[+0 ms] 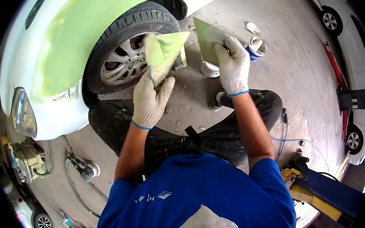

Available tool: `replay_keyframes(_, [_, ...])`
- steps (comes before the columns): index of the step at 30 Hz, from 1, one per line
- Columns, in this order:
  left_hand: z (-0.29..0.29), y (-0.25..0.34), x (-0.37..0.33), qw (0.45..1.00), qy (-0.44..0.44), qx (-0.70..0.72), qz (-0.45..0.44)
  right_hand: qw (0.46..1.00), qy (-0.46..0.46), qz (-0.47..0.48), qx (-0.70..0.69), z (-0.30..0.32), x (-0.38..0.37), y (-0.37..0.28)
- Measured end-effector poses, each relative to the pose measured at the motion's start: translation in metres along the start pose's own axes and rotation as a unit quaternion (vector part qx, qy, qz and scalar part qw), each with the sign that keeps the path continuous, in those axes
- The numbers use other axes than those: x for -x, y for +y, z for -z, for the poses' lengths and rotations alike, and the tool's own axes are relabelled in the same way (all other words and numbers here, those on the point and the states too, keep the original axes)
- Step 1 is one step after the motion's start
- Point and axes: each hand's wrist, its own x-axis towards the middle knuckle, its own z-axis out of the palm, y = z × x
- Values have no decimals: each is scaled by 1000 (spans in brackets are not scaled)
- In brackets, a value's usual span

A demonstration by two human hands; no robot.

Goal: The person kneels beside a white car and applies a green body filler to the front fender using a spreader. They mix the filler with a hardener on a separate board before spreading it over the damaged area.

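My left hand [151, 100], in a white knit glove, is closed round the lower end of a putty knife [164, 52]. Yellow-green filler covers its wide blade, which points up. My gloved right hand [235, 69] pinches a flat, thin spreader plate [205, 38] by its right side; the plate is tilted, with a greenish face. The two tools are close together but apart. Just beyond my left hand is a car wheel [127, 61], under a white car body with a broad patch of yellow-green filler [64, 42].
A blue-and-white can [256, 55] and a white tub [210, 70] stand on the concrete floor. A round sander [90, 169] with a hose lies at lower left. At right are a blue-and-yellow lift arm [316, 204] and another white car [364, 54].
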Motion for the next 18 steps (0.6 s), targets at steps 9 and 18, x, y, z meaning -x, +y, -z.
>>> replay_keyframes(9, [-26, -36, 0, 960, 43, -273, -49, 799, -161, -358, -455, -16, 27, -19])
replay_keyframes(18, [-22, -52, 17, 983, -90, -34, 155, 903, -24, -190, -384, 1, 9, -27])
